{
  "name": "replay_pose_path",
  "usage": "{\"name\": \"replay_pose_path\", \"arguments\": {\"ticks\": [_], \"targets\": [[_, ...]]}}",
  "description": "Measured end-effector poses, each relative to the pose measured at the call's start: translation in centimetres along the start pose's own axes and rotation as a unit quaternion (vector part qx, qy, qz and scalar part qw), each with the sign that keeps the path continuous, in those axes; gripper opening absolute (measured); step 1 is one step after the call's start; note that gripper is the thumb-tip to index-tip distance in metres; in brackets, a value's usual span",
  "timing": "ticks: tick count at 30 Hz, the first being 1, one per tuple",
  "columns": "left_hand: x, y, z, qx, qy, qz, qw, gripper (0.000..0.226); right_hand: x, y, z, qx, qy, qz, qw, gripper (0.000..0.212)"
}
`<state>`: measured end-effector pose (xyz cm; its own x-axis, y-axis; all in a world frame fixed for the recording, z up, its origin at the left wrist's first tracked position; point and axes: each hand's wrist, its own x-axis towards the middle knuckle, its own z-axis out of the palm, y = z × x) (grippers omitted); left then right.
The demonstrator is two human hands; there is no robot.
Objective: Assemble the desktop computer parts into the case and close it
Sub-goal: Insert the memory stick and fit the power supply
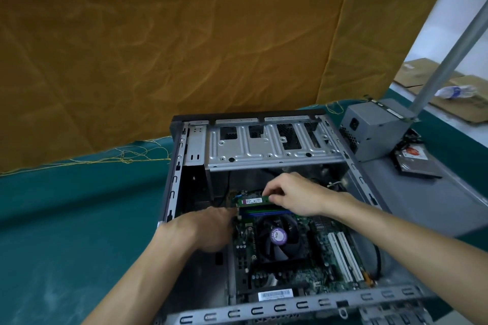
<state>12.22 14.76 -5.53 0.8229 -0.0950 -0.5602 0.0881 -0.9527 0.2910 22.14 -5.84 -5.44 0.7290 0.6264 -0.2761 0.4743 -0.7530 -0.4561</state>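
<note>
An open computer case point(176, 182) lies on its side on a teal cloth, with the motherboard point(320, 241) and a black CPU fan point(277, 239) inside. A green RAM stick point(252, 201) hovers over the blue memory slots point(269, 213). My right hand point(293, 192) pinches the stick's right end from above. My left hand point(211, 227) reaches to the stick's left end; its fingertips are blurred, so its hold is unclear.
A grey power supply point(375, 126) stands right of the case, on the detached grey side panel point(422, 198). A hard drive point(414, 162) lies beside it. A yellow cloth point(184, 47) hangs behind. A metal pole point(449, 60) rises at the right. White expansion slots point(343, 256) sit right of the fan.
</note>
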Motion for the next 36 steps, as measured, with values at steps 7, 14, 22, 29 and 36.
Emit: {"name": "replay_pose_path", "arguments": {"ticks": [7,14,22,29,36], "targets": [[0.0,0.1,0.1,0.026,-0.032,-0.012,0.999,0.048,-0.6,-0.5,0.1,-0.033,0.008,-0.017,0.999,0.028],[-0.2,0.3,-0.2,0.036,-0.038,-0.011,0.999,0.046,-0.8,-0.5,0.6,-0.074,0.033,-0.048,0.996,0.031],[-0.1,0.2,-0.3,0.030,-0.039,-0.013,0.999,0.048,-0.9,-0.3,0.4,-0.085,0.040,-0.068,0.993,0.031],[0.0,0.1,-0.2,0.033,-0.039,-0.007,0.999,0.047,-1.0,-0.5,0.5,-0.077,0.029,-0.063,0.995,0.031],[0.0,0.0,-0.2,0.018,-0.028,-0.007,0.999,0.045,-1.2,-0.7,0.2,-0.075,0.004,-0.057,0.996,0.033]]}}
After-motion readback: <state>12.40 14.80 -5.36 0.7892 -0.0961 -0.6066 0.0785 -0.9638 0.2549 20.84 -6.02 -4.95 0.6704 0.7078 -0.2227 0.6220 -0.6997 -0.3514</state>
